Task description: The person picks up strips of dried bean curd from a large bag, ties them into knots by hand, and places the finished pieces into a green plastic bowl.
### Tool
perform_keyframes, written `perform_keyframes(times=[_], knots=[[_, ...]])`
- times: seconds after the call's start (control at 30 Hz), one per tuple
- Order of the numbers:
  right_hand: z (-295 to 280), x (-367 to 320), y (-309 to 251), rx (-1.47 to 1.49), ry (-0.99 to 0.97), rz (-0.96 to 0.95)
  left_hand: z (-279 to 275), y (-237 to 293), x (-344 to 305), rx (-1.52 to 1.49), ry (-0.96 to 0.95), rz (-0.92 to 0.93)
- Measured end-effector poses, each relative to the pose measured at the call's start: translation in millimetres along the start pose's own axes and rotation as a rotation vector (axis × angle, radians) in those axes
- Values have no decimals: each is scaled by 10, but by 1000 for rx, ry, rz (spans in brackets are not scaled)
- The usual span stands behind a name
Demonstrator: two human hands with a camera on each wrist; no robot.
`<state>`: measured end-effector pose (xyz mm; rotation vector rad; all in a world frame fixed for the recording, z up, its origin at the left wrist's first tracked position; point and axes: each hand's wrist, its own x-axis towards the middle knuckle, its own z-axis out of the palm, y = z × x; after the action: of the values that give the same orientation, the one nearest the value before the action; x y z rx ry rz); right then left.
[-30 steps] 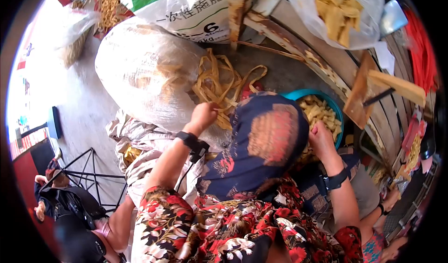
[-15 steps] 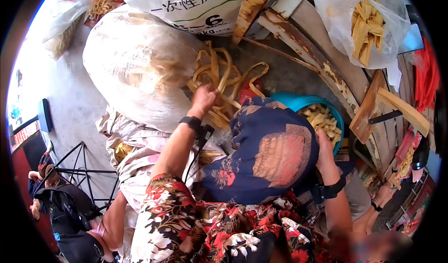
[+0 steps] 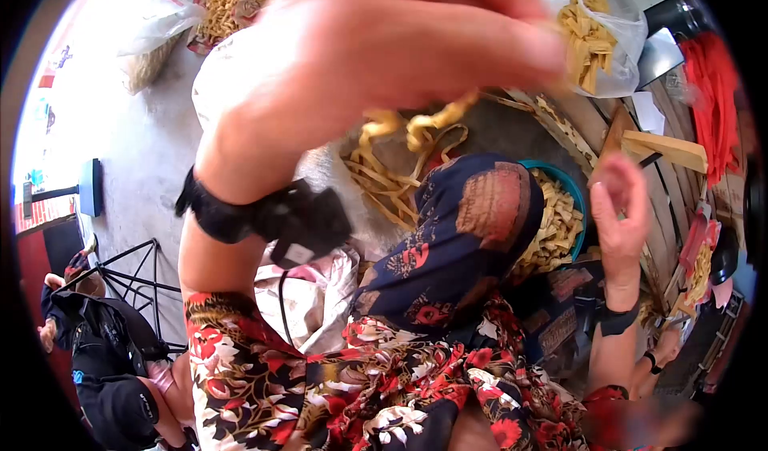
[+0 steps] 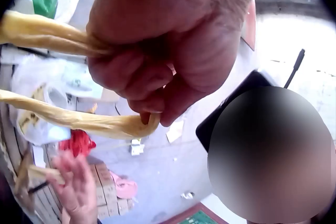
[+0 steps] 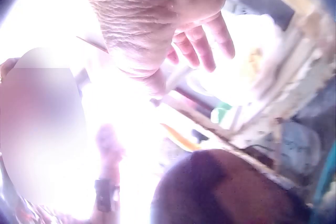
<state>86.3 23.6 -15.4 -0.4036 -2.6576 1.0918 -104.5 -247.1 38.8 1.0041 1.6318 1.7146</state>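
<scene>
My left hand [image 3: 384,59] is raised close to the head camera, blurred. In the left wrist view its curled fingers and thumb grip a long pale yellow strip [image 4: 105,121], two lengths of which run off to the left. More yellow strips [image 3: 384,187] lie in loose loops below it, beside my dark blue patterned cloth-covered knee [image 3: 480,211]. My right hand [image 3: 624,219] is lifted to the right of a teal basin [image 3: 580,219], palm in view, fingers loosely bent around nothing. Short cut yellow pieces [image 3: 556,227] fill the basin.
A slatted wooden bench with a wooden block [image 3: 672,151] and a white plastic bag [image 3: 632,35] of yellow pieces stands at right. Red strips [image 3: 712,107] hang beyond. Another person [image 3: 120,363] sits at lower left near a black metal frame [image 3: 140,291].
My left hand has gone from the looped strips up toward the camera, drawing a strip with it. My right hand has left the basin's edge and moved up and right.
</scene>
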Motion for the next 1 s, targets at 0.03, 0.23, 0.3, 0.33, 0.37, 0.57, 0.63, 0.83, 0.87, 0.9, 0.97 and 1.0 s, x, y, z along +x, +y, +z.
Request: perform_keyframes(times=[0.03,0.23,0.3,0.33,0.37,0.57,0.63,0.83,0.87,0.9,0.97,1.0], knots=[[9,130,-277,66,21,-196,111,52,72,35,-67,50],[116,354,-538,705,-371,197,399,51,169,230,23,428],[115,192,-744,718,-186,64,224,-39,70,444,270,515],[-124,165,-711,664,-161,75,106,-141,-3,582,391,430],[-390,142,-649,690,-100,69,-34,-226,-147,793,420,78],[-1563,-225,-372,1083,-10,-113,-156,-885,-544,134,393,-404],[-1537,-320,-335,1032,54,-10,-122,-756,-506,-170,238,-350],[-651,-184,-425,751,-49,244,313,-62,-241,-904,67,40],[-574,-57,-521,779,-78,113,460,64,-199,-935,23,50],[-554,28,-619,775,-129,79,605,158,-168,-969,-16,65],[-469,133,-811,463,-192,24,814,269,-81,-1029,-65,92],[-331,83,-778,408,-142,-37,898,295,-72,-1057,-92,104]])
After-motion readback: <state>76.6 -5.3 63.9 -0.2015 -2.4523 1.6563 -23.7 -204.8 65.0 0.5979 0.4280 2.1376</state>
